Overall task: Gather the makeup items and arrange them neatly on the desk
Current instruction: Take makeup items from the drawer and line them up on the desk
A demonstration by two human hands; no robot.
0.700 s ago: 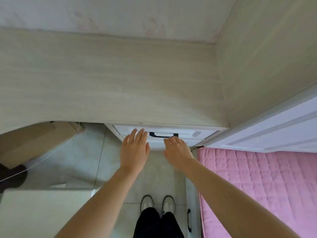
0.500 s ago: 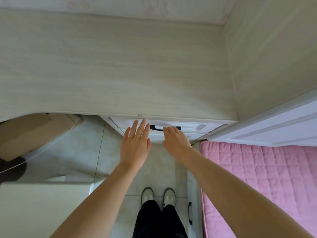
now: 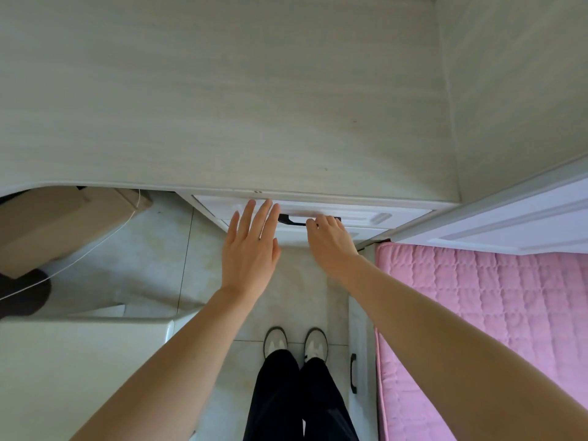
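Note:
No makeup items show in this view. The light wood desk [image 3: 222,106] fills the upper part of the frame. Under its front edge sits a white drawer [image 3: 375,216] with a black handle [image 3: 291,220]. My right hand [image 3: 331,240] reaches to the handle's right half, its fingers curled over the bar. My left hand [image 3: 251,246] hovers flat in front of the drawer's left side, fingers straight and spread, holding nothing. The drawer looks closed; its contents are hidden.
A bed with a pink quilted cover [image 3: 483,319] lies to the right, with a white headboard [image 3: 515,224] beside the desk. A cardboard box [image 3: 54,224] sits under the desk at left. A white surface [image 3: 63,370] is at lower left. My feet [image 3: 294,343] stand on tiled floor.
Both hands have moved forward to the drawer front. My right hand's fingers have reached the black handle and curled over it; my left hand stays flat.

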